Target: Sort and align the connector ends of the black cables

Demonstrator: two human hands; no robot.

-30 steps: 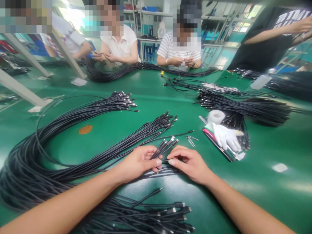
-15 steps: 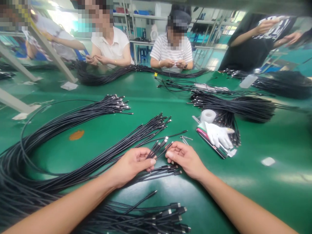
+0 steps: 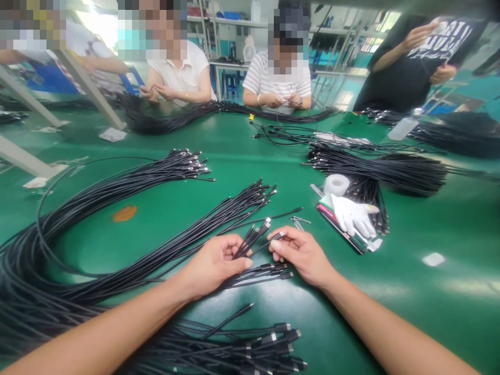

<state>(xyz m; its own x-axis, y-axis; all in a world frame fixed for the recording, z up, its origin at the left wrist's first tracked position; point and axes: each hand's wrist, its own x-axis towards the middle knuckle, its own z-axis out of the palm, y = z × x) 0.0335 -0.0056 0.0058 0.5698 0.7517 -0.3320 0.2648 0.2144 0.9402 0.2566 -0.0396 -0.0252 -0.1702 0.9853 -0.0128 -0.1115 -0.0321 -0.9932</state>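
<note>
My left hand (image 3: 213, 263) is closed around a small bunch of black cable ends (image 3: 255, 233) that fan up and to the right above the green table (image 3: 167, 208). My right hand (image 3: 302, 255) pinches the plug of one cable (image 3: 276, 237) at the right side of that bunch. A few more plugs (image 3: 273, 271) lie flat on the table just below both hands. Long black cable bundles (image 3: 128, 208) curve away to the left.
A heap of cables with plugs (image 3: 253, 344) lies near the front edge. A white glove (image 3: 353, 219), a tape roll (image 3: 336, 184), tweezers (image 3: 300, 222) and another cable bundle (image 3: 383, 169) sit to the right. Other people work on cables across the table.
My right hand has shifted its pinch up onto a single plug and drawn it slightly away from the bunch. The left hand keeps its grip and has barely moved.
</note>
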